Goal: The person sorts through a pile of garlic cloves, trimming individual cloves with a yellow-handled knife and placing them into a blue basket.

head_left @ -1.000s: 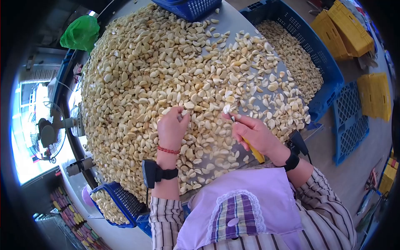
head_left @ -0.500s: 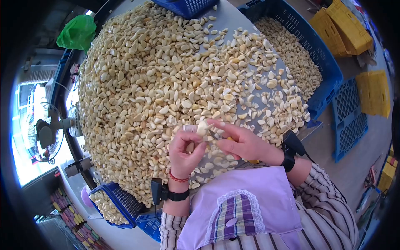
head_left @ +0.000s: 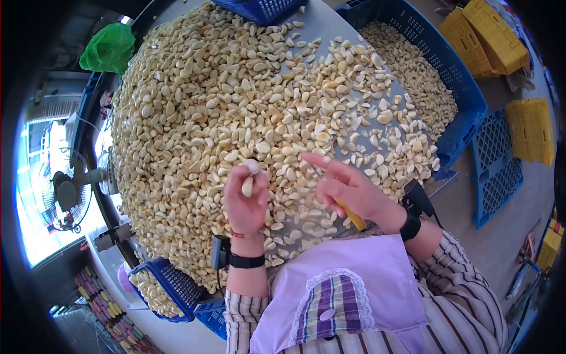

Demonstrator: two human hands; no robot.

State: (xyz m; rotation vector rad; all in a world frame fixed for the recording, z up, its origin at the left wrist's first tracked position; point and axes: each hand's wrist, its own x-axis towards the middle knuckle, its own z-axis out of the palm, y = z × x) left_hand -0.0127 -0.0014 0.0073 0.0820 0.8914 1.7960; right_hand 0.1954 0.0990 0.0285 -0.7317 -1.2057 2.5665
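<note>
My left hand (head_left: pixel 245 200) is raised over the heap with its fingers curled round a pale garlic clove (head_left: pixel 247 186). A white covering shows at one of its fingertips. My right hand (head_left: pixel 352 192) is apart from it on the right, index finger stretched out. A small pale bit sits on that finger. Under the right palm sticks out the yellow handle of a tool (head_left: pixel 355 220), held by the lower fingers; its working end is hidden. Beneath both hands spreads a large heap of peeled garlic cloves (head_left: pixel 194 118) on a grey metal table (head_left: pixel 327 23).
A blue crate (head_left: pixel 469 112) full of cloves stands at the table's right edge. Smaller blue baskets lie at the top (head_left: pixel 265 9) and lower left (head_left: pixel 186 289). A fan (head_left: pixel 66 189) stands left, a green bag (head_left: pixel 108 47) upper left, yellow crates (head_left: pixel 495 35) far right.
My hands have moved apart: the left went left with a clove in its fingers, the right drew slightly right. The yellow handle shows more plainly now.
</note>
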